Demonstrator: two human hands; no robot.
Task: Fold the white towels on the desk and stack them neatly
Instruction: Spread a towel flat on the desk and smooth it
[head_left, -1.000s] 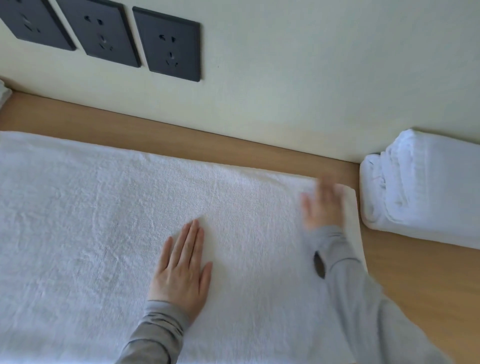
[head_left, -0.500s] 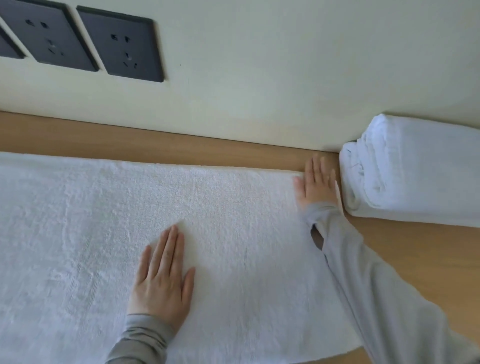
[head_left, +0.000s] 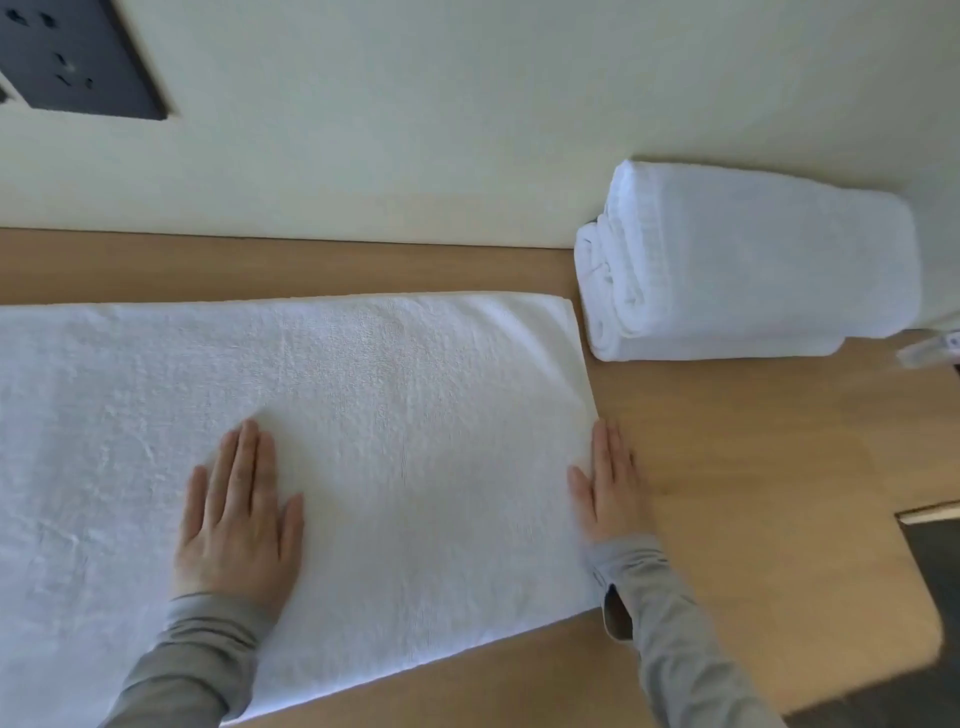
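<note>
A large white towel (head_left: 395, 405) lies flat across the wooden desk (head_left: 727, 467), running off the left edge of the view. My left hand (head_left: 239, 514) presses palm down on the towel's middle, fingers straight. My right hand (head_left: 610, 486) lies flat with straight fingers along the towel's right edge, partly on the desk. A stack of folded white towels (head_left: 748, 265) stands at the back right against the wall, just beyond the flat towel's far right corner.
The cream wall (head_left: 415, 130) rises behind the desk, with a dark socket panel (head_left: 72, 57) at the top left. The desk's rounded front right corner (head_left: 914, 613) drops to a dark floor. A small pale object (head_left: 930, 351) lies right of the stack.
My right hand slid from the towel's far right corner back along the right edge toward me. My left hand stayed pressed on the towel. The view shifted right.
</note>
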